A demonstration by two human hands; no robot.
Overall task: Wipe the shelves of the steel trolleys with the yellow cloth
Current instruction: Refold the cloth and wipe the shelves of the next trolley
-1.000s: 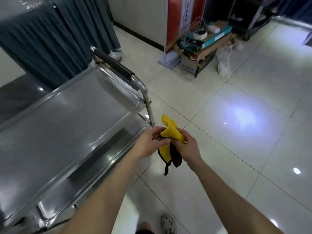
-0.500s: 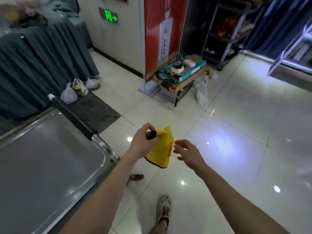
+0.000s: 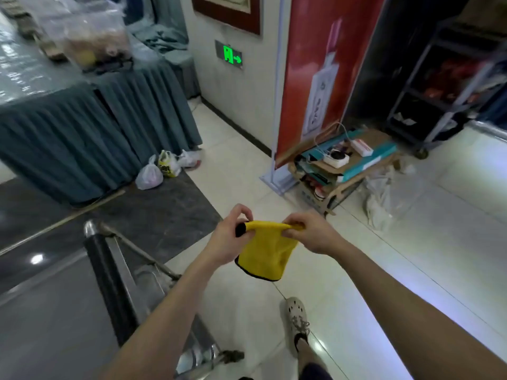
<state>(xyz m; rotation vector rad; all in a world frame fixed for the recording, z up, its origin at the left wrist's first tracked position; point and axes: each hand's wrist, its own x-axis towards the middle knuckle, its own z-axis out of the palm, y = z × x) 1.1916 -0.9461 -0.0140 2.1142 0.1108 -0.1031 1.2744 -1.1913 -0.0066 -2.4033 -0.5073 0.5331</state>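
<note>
Floor: glossy cream tiles that reflect the ceiling lights, with a dark stone panel set in at left.

Steel trolley at lower left. Its top shelf is reflective, and a black-sleeved handle bar runs across the near end.

Behind it stand tables with teal pleated skirts. Three plastic bags lie on the floor at their foot.

Back wall: green exit sign, with a red banner stand beside it. A low wooden stand stacked with boxes sits at the banner's base, and a dark wheeled rack is further right. One pale shoe shows below the hands.

Yellow cloth: held in the air over the tiles, to the right of the trolley handle, touching no shelf. It is black-edged and hangs as a loose pouch from a bunched top edge stretched between both hands.

Left hand: thumb and curled fingers pinch the left end, with a black corner poking out.

Right hand: fingers curled round the bunched right end.
</note>
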